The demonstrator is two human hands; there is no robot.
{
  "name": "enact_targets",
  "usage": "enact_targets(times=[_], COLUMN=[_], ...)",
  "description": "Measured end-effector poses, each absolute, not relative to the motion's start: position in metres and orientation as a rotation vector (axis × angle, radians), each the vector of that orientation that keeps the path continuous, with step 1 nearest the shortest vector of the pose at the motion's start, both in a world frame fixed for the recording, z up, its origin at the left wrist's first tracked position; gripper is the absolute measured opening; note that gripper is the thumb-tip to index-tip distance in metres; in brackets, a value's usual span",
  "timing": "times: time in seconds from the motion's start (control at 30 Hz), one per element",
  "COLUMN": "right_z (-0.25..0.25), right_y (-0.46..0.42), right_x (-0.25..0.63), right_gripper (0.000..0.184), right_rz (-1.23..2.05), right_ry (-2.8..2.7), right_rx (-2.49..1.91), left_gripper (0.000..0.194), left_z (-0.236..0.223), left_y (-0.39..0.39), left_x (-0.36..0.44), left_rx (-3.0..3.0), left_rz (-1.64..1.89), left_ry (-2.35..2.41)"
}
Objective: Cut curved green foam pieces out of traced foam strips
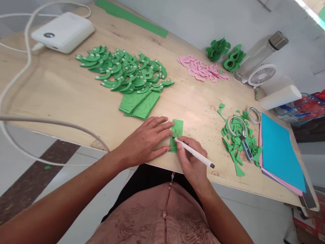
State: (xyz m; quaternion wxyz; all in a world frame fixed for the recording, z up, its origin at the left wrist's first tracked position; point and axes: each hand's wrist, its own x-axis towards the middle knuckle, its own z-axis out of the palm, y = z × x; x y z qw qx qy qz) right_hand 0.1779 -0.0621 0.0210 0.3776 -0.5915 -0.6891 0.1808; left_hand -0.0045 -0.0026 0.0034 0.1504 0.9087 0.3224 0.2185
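Here, the card [179, 126] points lengthwise away, under my spread left hand's [144, 139] fingertips; my right hand [194, 171], beside it, pinches the pen [195, 153].

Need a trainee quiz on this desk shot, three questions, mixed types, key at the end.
1. What does the right hand hold?
a) a tape roll
b) a white pen
c) a power bank
2. True or false: a blue sheet lies on top of the paper stack.
3. Fill in: of the two piles of cutouts, one is green and the other is ____.

Key: 1. b; 2. true; 3. pink
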Motion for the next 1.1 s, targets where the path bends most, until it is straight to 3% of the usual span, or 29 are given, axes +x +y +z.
enact_targets(times=[1.1], right_z=[0.025], right_y=[-0.0722], right_x=[0.1864], right_gripper=[0.013], right_rz=[0.507], right_ry=[-1.706], right_rx=[-1.579], left_gripper=[0.027], left_z=[0.0028], left_y=[-0.0028], left_x=[-0.0037], left_rx=[2.627], left_rz=[0.645], left_ry=[0.913])
